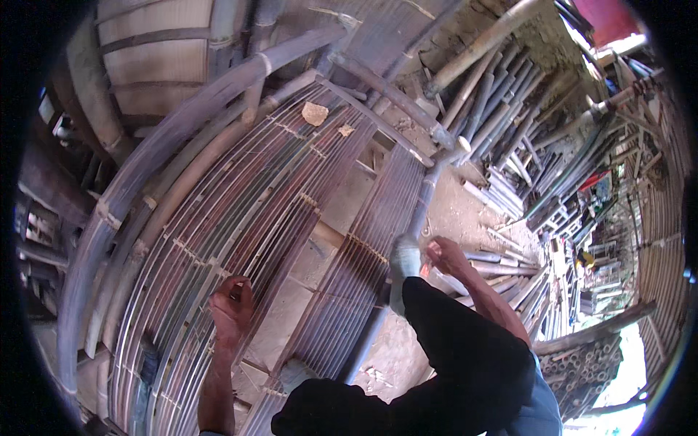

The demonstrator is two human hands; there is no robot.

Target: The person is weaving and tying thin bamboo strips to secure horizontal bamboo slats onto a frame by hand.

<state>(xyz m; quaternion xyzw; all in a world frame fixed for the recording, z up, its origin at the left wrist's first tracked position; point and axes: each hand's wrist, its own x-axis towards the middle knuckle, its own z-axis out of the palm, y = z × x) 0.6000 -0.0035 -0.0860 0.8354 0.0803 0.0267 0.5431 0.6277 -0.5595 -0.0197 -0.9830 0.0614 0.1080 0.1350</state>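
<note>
My left hand (231,309) is over a long panel of thin bamboo slats (182,291), its fingers curled in toward the thumb. Whatever lies inside that grip is too small to make out. To the right, my right hand (445,256) is beside my pale, blurred foot (405,261), past the edge pole of the slatted frame. Its fingers are bent and slightly smeared, with a small orange-red patch just under them; I cannot make out what it holds. A second, narrower slat panel (342,291) runs between my legs. Pale ties cross the slats.
Thick bamboo rails (109,211) curve along the left. Two tan scraps (315,113) lie on the far slats. Stacked bamboo poles (494,102) lean at the far right, with more cut lengths (556,312) on the dirt floor (451,203). A bundle of tubes (582,367) is at lower right.
</note>
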